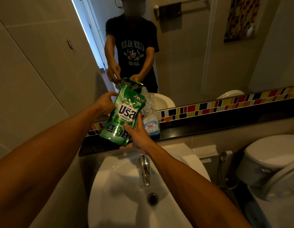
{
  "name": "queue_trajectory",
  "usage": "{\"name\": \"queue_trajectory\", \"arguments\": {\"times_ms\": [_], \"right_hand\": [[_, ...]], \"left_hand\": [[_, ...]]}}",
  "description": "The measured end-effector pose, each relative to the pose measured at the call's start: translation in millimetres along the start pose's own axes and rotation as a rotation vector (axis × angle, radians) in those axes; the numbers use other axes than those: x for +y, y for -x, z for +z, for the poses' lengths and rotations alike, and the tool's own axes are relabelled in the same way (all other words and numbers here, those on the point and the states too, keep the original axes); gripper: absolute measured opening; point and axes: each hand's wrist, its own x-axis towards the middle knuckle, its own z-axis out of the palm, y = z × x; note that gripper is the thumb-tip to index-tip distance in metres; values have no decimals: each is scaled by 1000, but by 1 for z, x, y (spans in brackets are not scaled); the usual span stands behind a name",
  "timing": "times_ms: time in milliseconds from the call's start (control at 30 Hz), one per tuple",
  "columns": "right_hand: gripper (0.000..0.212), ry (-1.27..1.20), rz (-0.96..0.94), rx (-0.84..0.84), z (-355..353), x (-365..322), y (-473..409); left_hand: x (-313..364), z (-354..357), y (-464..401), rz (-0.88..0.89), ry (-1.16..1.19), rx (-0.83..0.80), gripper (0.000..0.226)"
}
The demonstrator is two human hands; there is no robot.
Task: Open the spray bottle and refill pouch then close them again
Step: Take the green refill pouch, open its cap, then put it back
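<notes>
Head view: pouch held over the sink

Both hands gripped the green pouch [124, 116] upright above the ledge [200, 129]. Left hand [105, 102] clasped its edge at 9 o'clock; right hand [138, 135] pinched its bottom at 5 o'clock. Bottle [150, 116] stood just behind, at 3 o'clock.

The green refill pouch [122, 115] covers the left side of the clear spray bottle [149, 113] standing just behind it on the dark ledge [208, 125]; the bottle's neck and top are lost against its own mirror reflection, so whether a spray head is fitted cannot be told. The right hand [138, 137] hides the pouch's lower right corner, and the left hand [106, 102] hides part of its upper left edge. The pouch's spout, possibly at the crumpled top, is not clear. Right of the pouch, the toilet [271, 162] is cut off by the frame edge.
</notes>
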Motion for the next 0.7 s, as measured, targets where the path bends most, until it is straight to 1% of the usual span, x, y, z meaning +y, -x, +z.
{"name": "queue_trajectory", "arguments": {"times_ms": [700], "right_hand": [[75,7,14,-22,0,-2,-5]], "left_hand": [[2,-4,-4,-14,-8,0,63]]}}
